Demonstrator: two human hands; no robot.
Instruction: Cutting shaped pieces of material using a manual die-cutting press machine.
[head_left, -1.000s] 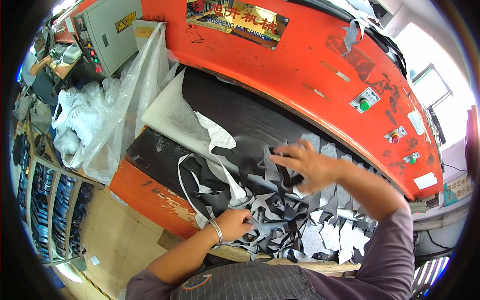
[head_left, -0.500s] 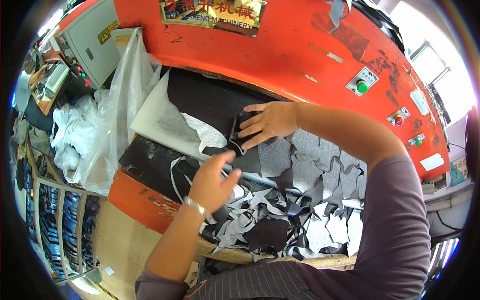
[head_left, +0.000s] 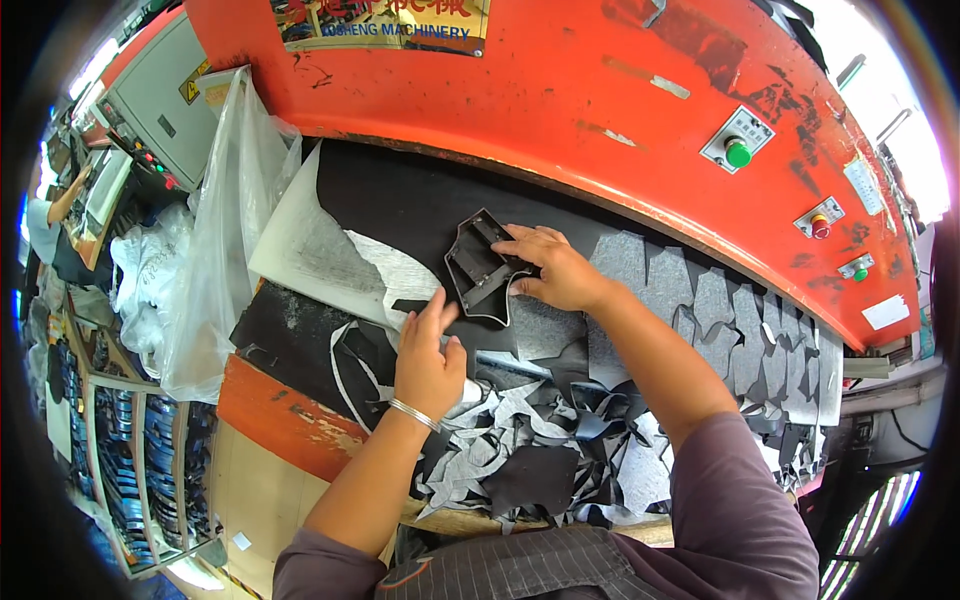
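A metal cutting die [head_left: 482, 268] with an irregular angular outline stands on dark sheet material [head_left: 400, 195]. My right hand [head_left: 558, 270] grips the die's right side, fingers over its upper edge and thumb lower down. Left of the die, my left hand [head_left: 430, 355] has its fingers stretched out, the tips by the sheet's lower edge; it holds nothing. A torn, pale grey flap [head_left: 385, 270] of the sheet lies beside those fingertips. Under the sheet is a thick white cutting board [head_left: 285, 240].
A red press machine [head_left: 560, 110] with green and red buttons spans the back. Grey cut sheet [head_left: 650, 285] lies to the right, and scraps [head_left: 530, 470] heap up in front. A clear plastic bag [head_left: 225, 250] hangs left, above racks of dies [head_left: 125, 450]. Another person's arm [head_left: 65, 205] shows far left.
My right hand has shifted from lying over the die to gripping its right side, and the die shows more fully. My left hand's fingers have straightened upward. The whole view has shifted somewhat.
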